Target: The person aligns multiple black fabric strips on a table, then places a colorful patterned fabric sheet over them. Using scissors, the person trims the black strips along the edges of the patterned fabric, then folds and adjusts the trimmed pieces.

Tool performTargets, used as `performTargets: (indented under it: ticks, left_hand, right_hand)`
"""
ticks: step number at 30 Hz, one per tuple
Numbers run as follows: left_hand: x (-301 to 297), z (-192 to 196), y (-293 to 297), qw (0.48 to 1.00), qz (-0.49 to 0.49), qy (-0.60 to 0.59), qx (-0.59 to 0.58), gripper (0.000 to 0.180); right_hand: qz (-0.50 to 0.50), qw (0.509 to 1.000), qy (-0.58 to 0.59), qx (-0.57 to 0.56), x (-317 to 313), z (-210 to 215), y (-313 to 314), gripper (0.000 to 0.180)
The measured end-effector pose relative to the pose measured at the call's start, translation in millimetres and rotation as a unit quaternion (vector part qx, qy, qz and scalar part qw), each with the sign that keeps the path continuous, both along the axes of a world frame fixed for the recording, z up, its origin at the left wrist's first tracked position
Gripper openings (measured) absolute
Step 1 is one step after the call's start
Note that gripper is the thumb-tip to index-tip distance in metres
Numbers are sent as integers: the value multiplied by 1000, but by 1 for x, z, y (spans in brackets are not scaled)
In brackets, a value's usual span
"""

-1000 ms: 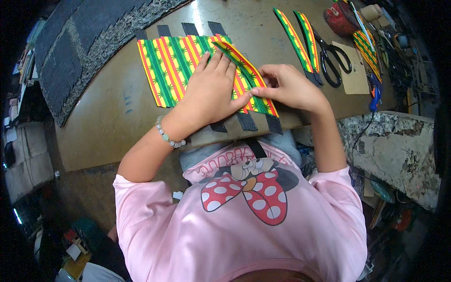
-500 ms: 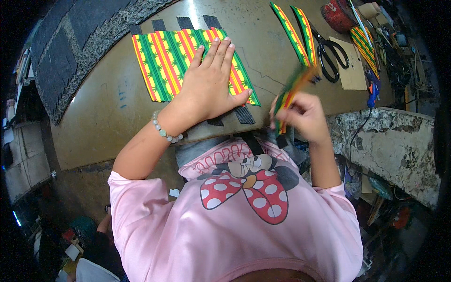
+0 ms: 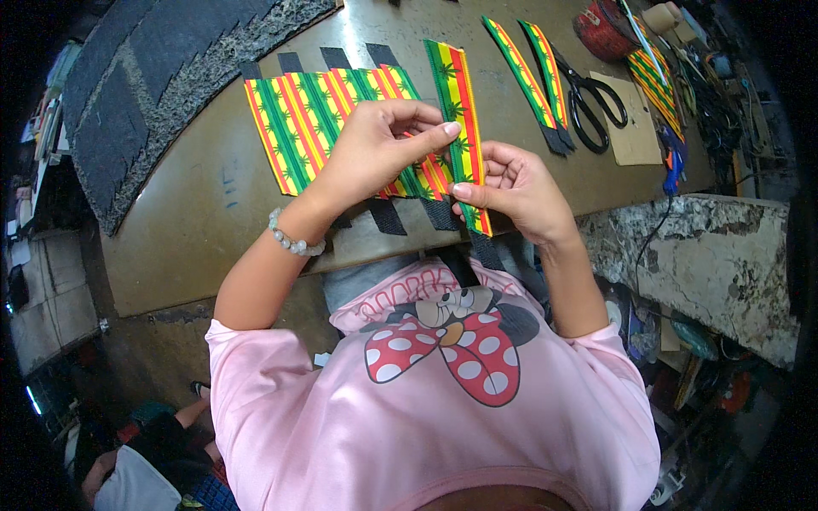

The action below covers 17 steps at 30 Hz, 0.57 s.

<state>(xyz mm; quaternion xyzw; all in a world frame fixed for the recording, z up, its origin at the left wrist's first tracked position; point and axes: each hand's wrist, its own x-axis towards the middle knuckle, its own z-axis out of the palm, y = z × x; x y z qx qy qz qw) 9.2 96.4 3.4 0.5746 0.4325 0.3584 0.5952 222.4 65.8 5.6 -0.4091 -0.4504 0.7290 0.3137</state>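
Note:
Both hands grip one patterned strip [image 3: 464, 98] in green, yellow and red with dark leaf prints; a black tab shows at its lower end. My left hand [image 3: 379, 149] pinches its left edge near the middle, thumb in front. Lower down, my right hand [image 3: 520, 192] holds it between thumb and fingers. Beneath my left hand lies a panel of matching strips [image 3: 294, 128] set side by side, black tabs sticking out at top and bottom. The held strip stands beside the panel's right edge, partly over it.
Two more strips [image 3: 517, 72] lie right of the hands, beside black-handled scissors [image 3: 596, 111] on a piece of tan card [image 3: 626, 136]. A red pot [image 3: 603, 30] stands at the back right. Black jagged-edged sheets [image 3: 119, 119] cover the left. A blue-handled tool [image 3: 673, 170] hangs at the table's edge.
My left hand has lifted off the panel and now grips the strip. My right hand has brought the strip left and holds it upright beside the panel.

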Motion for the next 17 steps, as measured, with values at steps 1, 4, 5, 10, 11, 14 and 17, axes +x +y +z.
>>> performTargets:
  ticks: [1, 4, 5, 10, 11, 14, 17]
  left_hand:
    - [2, -2, 0, 999, 23, 18, 35, 33]
    - [3, -3, 2, 993, 95, -76, 0, 28]
    - [1, -2, 5, 995, 85, -54, -9, 25]
    - [3, 3, 2, 997, 25, -40, -66, 23]
    - [3, 3, 1, 996, 42, -32, -66, 23]
    - [2, 0, 0, 998, 42, -23, -52, 24]
    - [-7, -10, 7, 986, 40, -125, -100, 28]
  right_hand:
    - [-8, 1000, -4, -1, 0, 0, -2, 38]
    - [22, 998, 5, -50, 3, 3, -7, 29]
    - [38, 996, -16, -81, 5, 5, -8, 27]
    - [12, 998, -29, -54, 2, 5, -14, 23]
    - [-5, 999, -4, -46, -1, 4, -18, 23]
    - [-19, 999, 37, -30, -3, -3, -14, 25]
    - [42, 998, -43, -12, 6, -9, -7, 37]
